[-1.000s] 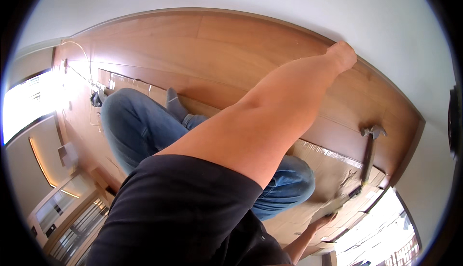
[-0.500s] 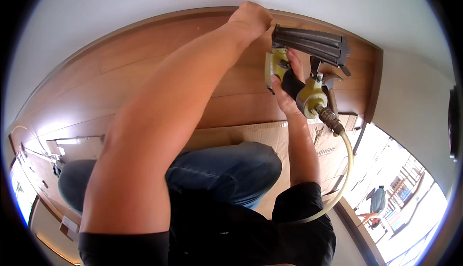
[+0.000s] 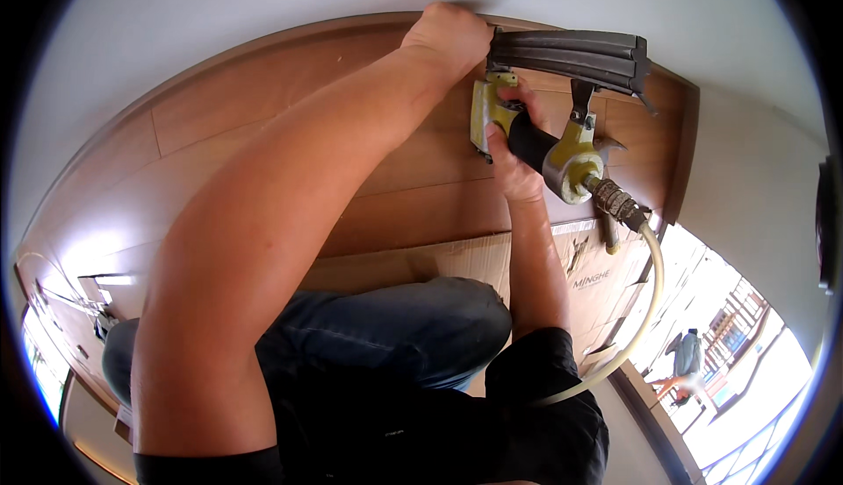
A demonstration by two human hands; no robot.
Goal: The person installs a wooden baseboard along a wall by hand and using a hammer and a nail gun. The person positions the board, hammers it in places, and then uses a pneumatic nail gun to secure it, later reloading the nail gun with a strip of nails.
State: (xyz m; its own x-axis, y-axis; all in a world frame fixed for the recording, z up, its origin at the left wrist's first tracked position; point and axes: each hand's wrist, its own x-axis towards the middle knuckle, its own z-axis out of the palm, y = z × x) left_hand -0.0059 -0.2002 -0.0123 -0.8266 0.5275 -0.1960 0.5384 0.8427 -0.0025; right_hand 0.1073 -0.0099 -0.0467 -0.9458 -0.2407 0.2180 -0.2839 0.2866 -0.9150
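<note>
Head view: a nail gun (image 3: pixel 572 158) is held near the brown skirting (image 3: pixel 351 25), its black handle (image 3: pixel 531 143) clasped by the right hand (image 3: pixel 518 164), apparently for control; alongside, the skirting is seemingly steadied by the left hand (image 3: pixel 450 33), whose grip cannot be told.

left grip (image 3: pixel 450 33): curled at brown trim (image 3: pixel 351 23) | right grip (image 3: pixel 516 169): around nail gun (image 3: pixel 534 141) | pale hose (image 3: pixel 657 283): joined to nail gun

The yellow-and-black pneumatic nail gun (image 3: pixel 534 144) hid the middle of the brown-handled metal claw hammer (image 3: pixel 611 234); the fingertips of the bare left hand (image 3: pixel 450 33) were out of sight, and the lower edge cut off the black short-sleeved shirt (image 3: pixel 378 428)
</note>
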